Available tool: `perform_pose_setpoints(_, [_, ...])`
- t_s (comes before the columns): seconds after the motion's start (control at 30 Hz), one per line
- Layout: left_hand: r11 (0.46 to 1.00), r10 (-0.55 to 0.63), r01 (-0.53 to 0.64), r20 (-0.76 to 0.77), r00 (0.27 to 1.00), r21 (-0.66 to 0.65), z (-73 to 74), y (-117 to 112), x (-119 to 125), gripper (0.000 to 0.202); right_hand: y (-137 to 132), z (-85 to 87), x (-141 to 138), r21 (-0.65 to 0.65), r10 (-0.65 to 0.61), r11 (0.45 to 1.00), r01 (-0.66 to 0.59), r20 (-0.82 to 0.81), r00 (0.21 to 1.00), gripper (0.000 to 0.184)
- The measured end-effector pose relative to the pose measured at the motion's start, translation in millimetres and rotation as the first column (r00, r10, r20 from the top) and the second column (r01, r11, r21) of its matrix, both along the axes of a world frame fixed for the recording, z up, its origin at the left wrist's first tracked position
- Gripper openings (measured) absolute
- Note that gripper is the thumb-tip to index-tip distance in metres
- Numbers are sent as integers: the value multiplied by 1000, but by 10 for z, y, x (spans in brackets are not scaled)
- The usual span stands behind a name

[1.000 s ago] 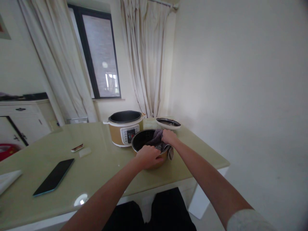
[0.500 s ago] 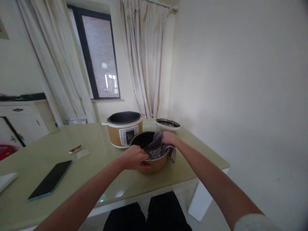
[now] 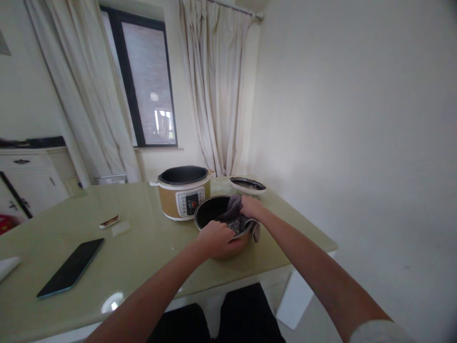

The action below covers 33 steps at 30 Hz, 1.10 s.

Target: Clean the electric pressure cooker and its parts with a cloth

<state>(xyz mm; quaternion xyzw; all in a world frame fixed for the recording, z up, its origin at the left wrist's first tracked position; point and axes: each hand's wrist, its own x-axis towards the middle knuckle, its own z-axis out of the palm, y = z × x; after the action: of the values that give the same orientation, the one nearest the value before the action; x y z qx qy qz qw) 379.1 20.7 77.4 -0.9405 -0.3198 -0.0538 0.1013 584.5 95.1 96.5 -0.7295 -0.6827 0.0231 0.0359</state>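
Note:
A dark-lined inner pot (image 3: pixel 210 209) with a copper-coloured outside sits near the table's front edge. My left hand (image 3: pixel 218 238) grips its near rim, fingers over the edge and thumb along the outer wall. At the right rim, my right hand (image 3: pixel 251 207) is closed on a grey-purple cloth (image 3: pixel 233 205), pressing it against the pot's inside. Part of the cloth hangs over the right side of the rim. Just behind the pot stands the gold and white electric pressure cooker body (image 3: pixel 169 200), lidless, its control panel facing me.
The cooker's lid (image 3: pixel 248 185) lies upside down at the back right, near the wall. On the left of the glossy table (image 3: pixel 143 257) lie a dark tablet (image 3: pixel 71 267), a small white-edged item (image 3: pixel 109 221) and a pale flat piece (image 3: pixel 121 228). A white object (image 3: pixel 7 266) is at the left edge.
My left hand has shifted right along the pot's near rim. My right hand stays on the cloth at the right side, with little visible movement. The view has turned slightly.

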Motion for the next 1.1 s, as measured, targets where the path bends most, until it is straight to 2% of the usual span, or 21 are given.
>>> perform_pose_setpoints(0.13, [984, -181, 181, -19, 983, 1, 5, 64, -203, 61, 49, 28, 89, 0, 79, 997, -79, 49, 996, 61])
perform_pose_setpoints(0.23, [971, -237, 236, 2, 972, 23, -16, 104, -301, 67, 73, 17, 100, 22, 139, 990, -142, 92, 986, 62])
perform_pose_setpoints(0.3, [963, -266, 265, 8, 964, 52, -59, 143, -345, 66, 66, 5, 91, 49, 177, 982, -183, 120, 977, 57])
perform_pose_setpoints(0.37, [959, -271, 267, 28, 962, 92, -119, 182, -383, 63, 43, 8, 84, 92, 242, 962, -259, 163, 957, 43])
perform_pose_setpoints(0.43, [965, -237, 226, 70, 969, 129, -182, 205, -412, 62, 9, 33, 80, 168, 346, 904, -393, 251, 904, 32])
perform_pose_setpoints(0.5, [975, -185, 169, 111, 976, 142, -227, 207, -422, 64, -36, 68, 66, 216, 476, 792, -572, 369, 798, 34])
perform_pose_setpoints(0.57, [983, -144, 126, 132, 981, 132, -245, 194, -412, 65, -88, 87, 17, 166, 609, 665, -728, 445, 657, 37])
perform_pose_setpoints(0.6, [986, -128, 111, 135, 983, 125, -244, 186, -403, 66, -112, 82, -26, 113, 662, 623, -774, 449, 600, 38])
perform_pose_setpoints(0.63, [988, -118, 103, 135, 984, 116, -237, 179, -393, 67, -130, 66, -83, 55, 699, 612, -789, 430, 572, 38])
perform_pose_setpoints(0.67, [989, -115, 102, 130, 985, 105, -226, 173, -384, 67, -138, 40, -149, -3, 710, 640, -768, 386, 589, 38])
perform_pose_setpoints(0.7, [990, -118, 106, 125, 985, 95, -213, 169, -376, 67, -133, 8, -222, -59, 692, 695, -717, 329, 643, 39])
perform_pose_setpoints(0.77, [990, -130, 121, 122, 984, 75, -185, 160, -366, 67, -74, -54, -370, -158, 599, 801, -578, 217, 771, 39])
perform_pose_setpoints(0.8, [990, -134, 126, 127, 983, 68, -171, 156, -362, 65, -21, -76, -436, -196, 557, 828, -526, 175, 812, 39])
perform_pose_setpoints(0.87, [990, -133, 126, 140, 981, 62, -147, 144, -355, 61, 111, -89, -547, -228, 527, 839, -495, 110, 843, 37])
perform_pose_setpoints(0.97, [992, -125, 118, 141, 982, 54, -117, 126, -334, 57, 288, -70, -681, -217, 540, 820, -530, -15, 841, 34])
perform_pose_setpoints(1.1, [997, -74, 70, 119, 990, 36, -102, 133, -301, 62, 345, -107, -895, -186, 568, 769, -612, -242, 787, 34])
